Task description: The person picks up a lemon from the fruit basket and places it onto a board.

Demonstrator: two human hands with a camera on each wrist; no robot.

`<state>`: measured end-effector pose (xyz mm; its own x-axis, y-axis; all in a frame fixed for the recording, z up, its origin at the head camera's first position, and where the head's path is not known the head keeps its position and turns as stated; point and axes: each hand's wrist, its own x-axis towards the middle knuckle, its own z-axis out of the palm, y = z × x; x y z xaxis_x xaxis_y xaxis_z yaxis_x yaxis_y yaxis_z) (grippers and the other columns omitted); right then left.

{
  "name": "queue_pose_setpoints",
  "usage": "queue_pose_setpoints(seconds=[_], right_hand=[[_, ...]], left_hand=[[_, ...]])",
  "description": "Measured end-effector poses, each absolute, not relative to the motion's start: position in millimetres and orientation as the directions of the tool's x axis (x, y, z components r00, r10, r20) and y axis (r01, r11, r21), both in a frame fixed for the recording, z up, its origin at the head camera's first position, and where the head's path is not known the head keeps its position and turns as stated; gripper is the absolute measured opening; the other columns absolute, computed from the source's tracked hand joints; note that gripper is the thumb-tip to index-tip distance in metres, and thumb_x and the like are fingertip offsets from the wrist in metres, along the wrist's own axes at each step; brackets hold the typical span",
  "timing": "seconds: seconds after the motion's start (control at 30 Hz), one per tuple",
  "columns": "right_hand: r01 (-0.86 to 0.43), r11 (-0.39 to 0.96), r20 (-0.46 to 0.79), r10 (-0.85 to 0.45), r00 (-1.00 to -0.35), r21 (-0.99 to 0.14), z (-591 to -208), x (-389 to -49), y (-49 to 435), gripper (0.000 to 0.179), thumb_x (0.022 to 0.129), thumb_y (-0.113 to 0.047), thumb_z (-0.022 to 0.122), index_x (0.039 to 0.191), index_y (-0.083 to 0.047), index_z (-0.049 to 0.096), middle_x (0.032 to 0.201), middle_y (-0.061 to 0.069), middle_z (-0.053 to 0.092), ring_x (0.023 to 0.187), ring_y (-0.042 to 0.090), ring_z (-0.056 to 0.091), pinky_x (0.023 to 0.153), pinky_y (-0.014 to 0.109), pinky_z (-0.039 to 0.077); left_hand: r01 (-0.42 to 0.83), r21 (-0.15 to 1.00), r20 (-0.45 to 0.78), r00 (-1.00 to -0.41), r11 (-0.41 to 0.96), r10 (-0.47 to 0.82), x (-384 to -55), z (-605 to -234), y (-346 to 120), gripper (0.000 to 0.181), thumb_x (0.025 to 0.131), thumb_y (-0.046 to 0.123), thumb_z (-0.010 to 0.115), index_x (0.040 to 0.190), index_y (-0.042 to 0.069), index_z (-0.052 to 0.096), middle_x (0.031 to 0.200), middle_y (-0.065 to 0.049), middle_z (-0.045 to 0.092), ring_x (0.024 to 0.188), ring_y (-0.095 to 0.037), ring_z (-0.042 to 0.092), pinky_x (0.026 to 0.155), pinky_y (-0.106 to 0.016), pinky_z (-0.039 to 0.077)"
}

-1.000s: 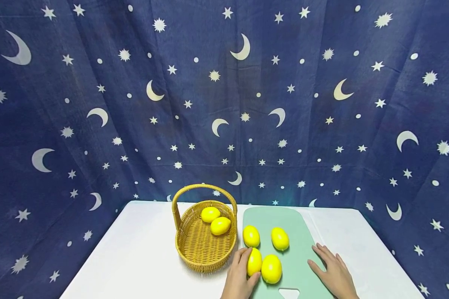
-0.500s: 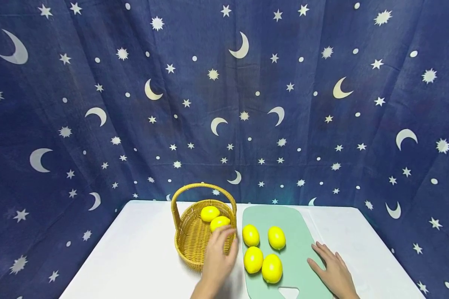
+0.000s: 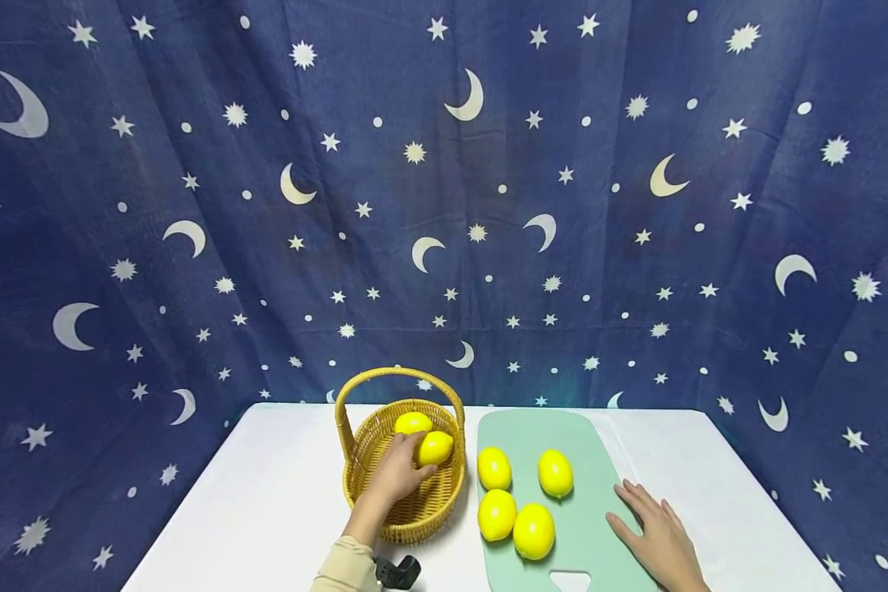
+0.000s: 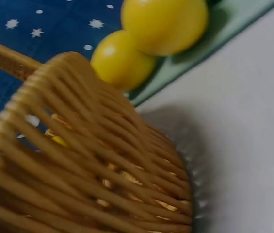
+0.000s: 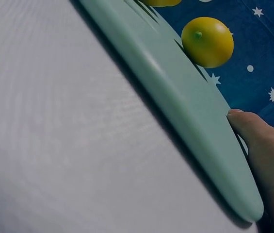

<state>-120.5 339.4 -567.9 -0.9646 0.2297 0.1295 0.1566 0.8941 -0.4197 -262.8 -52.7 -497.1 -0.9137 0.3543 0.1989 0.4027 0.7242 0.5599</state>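
My left hand point(image 3: 400, 470) reaches into a yellow wicker basket point(image 3: 414, 534), its fingers and thumb curled at the left side of a lemon point(image 3: 437, 449). A second lemon point(image 3: 413, 423) lies behind the first one in the basket, partly covered by the hand. Flat on the right edge of a green cutting board point(image 3: 592, 526) rests my right hand point(image 3: 659, 530), fingers spread and straight. Its thumb point(image 5: 253, 127) lies on the board in the right wrist view. In the left wrist view the basket's wall point(image 4: 103, 160) hides the fingers.
Several lemons lie on the board's left half, one point(image 3: 534, 531) near its handle slot point(image 3: 571, 580) and another point(image 3: 556, 474) standing apart. The basket's tall arched handle point(image 3: 400, 372) rises over it. A dark blue curtain point(image 3: 444, 205) hangs behind the white table point(image 3: 252, 493).
The left hand has left the lemon on the board, crossed over the basket's rim and come to a lemon inside. The right hand stays where it was.
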Motion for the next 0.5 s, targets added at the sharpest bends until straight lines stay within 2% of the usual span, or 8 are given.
queue_pose_setpoints(seconds=[0.23, 0.5], right_hand=[[0.165, 0.891, 0.117, 0.234, -0.965, -0.423, -568, -121, 338, 0.082, 0.082, -0.068, 0.053, 0.133, -0.004, 0.054, 0.141, 0.023, 0.045, 0.133, 0.046, 0.034, 0.109, 0.064, 0.018], [0.203, 0.886, 0.058, 0.249, -0.967, -0.417, -566, -124, 338, 0.087, 0.08, -0.072, 0.051, 0.134, -0.004, 0.052, 0.143, 0.024, 0.043, 0.134, 0.047, 0.031, 0.11, 0.065, 0.015]], left_hand=[[0.418, 0.517, 0.247, -0.909, 0.747, 0.337, -263, -499, -45, 0.055, 0.078, 0.022, 0.077, 0.122, 0.002, 0.052, 0.109, -0.017, 0.061, 0.1, -0.032, 0.06, 0.087, -0.047, 0.05], [0.426, 0.491, 0.261, -0.904, 0.76, 0.338, -260, -497, -40, 0.052, 0.075, 0.024, 0.08, 0.115, 0.004, 0.054, 0.102, -0.014, 0.062, 0.092, -0.03, 0.061, 0.08, -0.045, 0.051]])
